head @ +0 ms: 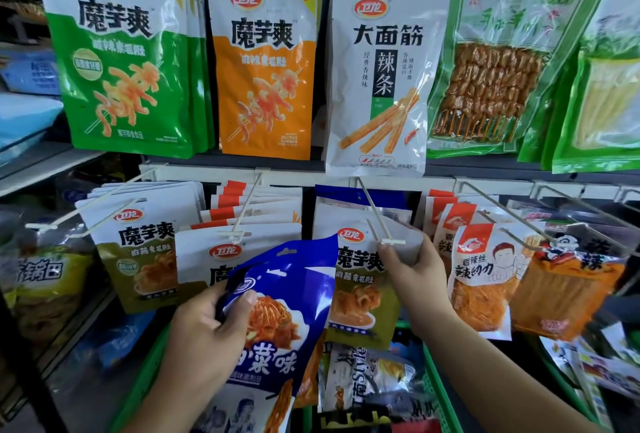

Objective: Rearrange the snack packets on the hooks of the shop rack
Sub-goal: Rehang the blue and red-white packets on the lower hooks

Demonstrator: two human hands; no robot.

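My left hand [211, 325] grips a blue snack packet [287, 297] by its left edge, held loose in front of the lower row, off any hook. My right hand [415, 276] pinches the top right corner of an olive-and-white packet [360, 280] that hangs at the tip of a white hook [375, 214]. Behind that packet, more blue packets [346, 195] hang on the same hook. To the left, another hook [242, 210] carries white-and-orange packets [207, 256].
The upper row holds green [121, 61], orange [266, 68] and white [384, 75] packets on hooks. Skewer packets [491, 79] hang at the upper right, orange packets [491, 280] at the lower right. A green basket [440, 394] with loose packets sits below my hands.
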